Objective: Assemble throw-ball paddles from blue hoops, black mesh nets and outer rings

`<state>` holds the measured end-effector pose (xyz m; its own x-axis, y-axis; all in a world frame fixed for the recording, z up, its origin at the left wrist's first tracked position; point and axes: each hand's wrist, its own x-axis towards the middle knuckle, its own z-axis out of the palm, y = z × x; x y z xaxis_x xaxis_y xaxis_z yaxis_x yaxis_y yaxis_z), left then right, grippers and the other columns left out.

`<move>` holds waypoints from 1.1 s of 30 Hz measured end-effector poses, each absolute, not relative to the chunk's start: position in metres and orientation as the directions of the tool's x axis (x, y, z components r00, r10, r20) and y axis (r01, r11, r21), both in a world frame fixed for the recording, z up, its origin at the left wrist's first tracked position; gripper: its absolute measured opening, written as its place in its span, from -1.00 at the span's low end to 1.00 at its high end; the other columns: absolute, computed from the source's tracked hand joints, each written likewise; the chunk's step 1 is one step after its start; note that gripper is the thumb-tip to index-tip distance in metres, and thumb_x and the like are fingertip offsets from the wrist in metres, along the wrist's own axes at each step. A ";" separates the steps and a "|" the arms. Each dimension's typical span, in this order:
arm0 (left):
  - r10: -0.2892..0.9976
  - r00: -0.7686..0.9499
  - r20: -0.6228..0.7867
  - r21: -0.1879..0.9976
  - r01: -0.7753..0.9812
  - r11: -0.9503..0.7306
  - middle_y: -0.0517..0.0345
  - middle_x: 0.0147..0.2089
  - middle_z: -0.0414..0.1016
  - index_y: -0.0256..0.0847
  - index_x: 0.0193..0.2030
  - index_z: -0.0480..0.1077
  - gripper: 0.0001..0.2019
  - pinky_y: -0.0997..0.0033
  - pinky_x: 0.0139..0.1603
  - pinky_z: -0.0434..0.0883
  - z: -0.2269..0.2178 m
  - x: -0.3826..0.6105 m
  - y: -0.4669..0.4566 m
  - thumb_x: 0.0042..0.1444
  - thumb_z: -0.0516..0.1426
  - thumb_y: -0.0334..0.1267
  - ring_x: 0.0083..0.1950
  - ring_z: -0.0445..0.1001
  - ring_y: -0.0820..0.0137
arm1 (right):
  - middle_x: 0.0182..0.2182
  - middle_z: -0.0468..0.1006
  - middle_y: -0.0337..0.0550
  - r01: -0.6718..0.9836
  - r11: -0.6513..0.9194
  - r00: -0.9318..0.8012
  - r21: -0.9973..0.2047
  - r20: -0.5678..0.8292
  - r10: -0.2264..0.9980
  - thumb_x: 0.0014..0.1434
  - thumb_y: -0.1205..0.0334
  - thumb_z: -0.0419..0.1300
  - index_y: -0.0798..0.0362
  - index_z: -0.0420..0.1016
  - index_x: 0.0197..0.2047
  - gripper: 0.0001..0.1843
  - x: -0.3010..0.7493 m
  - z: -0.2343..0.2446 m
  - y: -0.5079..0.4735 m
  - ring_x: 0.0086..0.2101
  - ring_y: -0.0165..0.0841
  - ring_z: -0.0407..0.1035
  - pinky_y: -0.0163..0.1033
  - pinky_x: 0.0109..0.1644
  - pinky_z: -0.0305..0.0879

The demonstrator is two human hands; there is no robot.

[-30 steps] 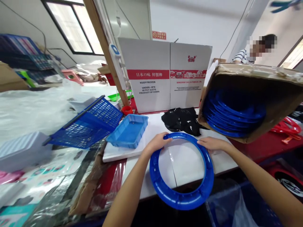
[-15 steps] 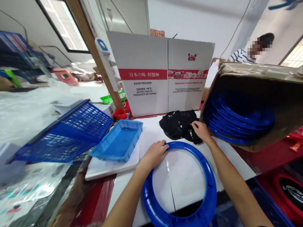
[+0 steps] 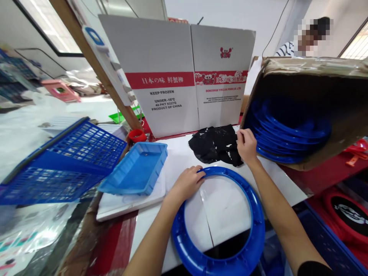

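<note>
My left hand has its fingers curled over the upper left rim of a blue plastic ring, which lies tilted at the near edge of the white work surface. Its hollow middle shows the white board and a dark gap below. Just beyond the ring is a heap of black cloth pieces with small white marks. My right hand is closed in a pinch at the right edge of this heap, seemingly on a black cloth piece; its fingertips are partly hidden.
On the right, a tilted cardboard box holds several stacked blue rings. A white carton stands behind the cloth. Leftward are a light blue tray, a blue basket and a red tape roll. A person is behind the box.
My right hand has shifted slightly right across the cloth heap, its fingers now curled tighter. My left hand keeps its hold on the ring. The camera view has tipped down and turned slightly.
</note>
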<state>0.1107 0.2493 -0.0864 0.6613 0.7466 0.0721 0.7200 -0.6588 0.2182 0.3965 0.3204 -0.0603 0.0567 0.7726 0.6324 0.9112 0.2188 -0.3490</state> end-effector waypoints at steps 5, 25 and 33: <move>0.756 0.647 0.099 0.276 0.712 -0.645 -0.14 0.19 0.52 -0.17 0.03 0.59 -0.74 0.03 0.18 0.49 -0.091 0.110 0.252 0.38 0.08 -0.31 0.11 0.55 0.08 | -0.06 0.58 0.01 0.963 0.121 -0.048 -0.241 0.290 0.956 0.47 0.19 0.08 0.01 0.56 -0.06 -0.78 0.381 -0.071 0.334 -0.06 -0.16 0.50 -0.18 0.02 0.36; 0.769 0.607 0.201 0.378 0.676 -0.632 -0.21 0.42 0.31 -0.17 0.24 0.45 -0.66 -0.16 0.44 0.27 -0.086 0.118 0.241 0.38 0.10 -0.26 0.44 0.29 -0.04 | -0.24 0.50 -0.09 0.647 0.508 0.342 -0.569 0.811 0.474 0.46 -0.15 0.03 0.01 0.51 -0.12 -0.57 0.394 -0.015 0.268 -0.17 -0.20 0.45 -0.03 0.00 0.41; 0.902 0.355 0.247 0.959 0.041 -0.279 -0.20 0.47 0.25 0.02 0.58 -0.32 0.18 0.08 0.33 0.42 -0.074 0.136 0.226 0.05 0.32 0.28 0.42 0.36 0.02 | -0.51 0.43 -0.29 -0.206 0.267 -0.514 -0.941 0.336 0.789 0.17 -0.34 0.32 0.00 0.44 -0.37 -0.46 0.355 -0.024 0.234 -0.48 -0.39 0.33 -0.26 -0.35 0.38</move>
<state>0.1361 0.2259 -0.0742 0.3546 0.9017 0.2474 0.0409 -0.2793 0.9593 0.3553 0.2340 -0.0238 -0.5136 0.7894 0.3364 -0.2060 0.2672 -0.9414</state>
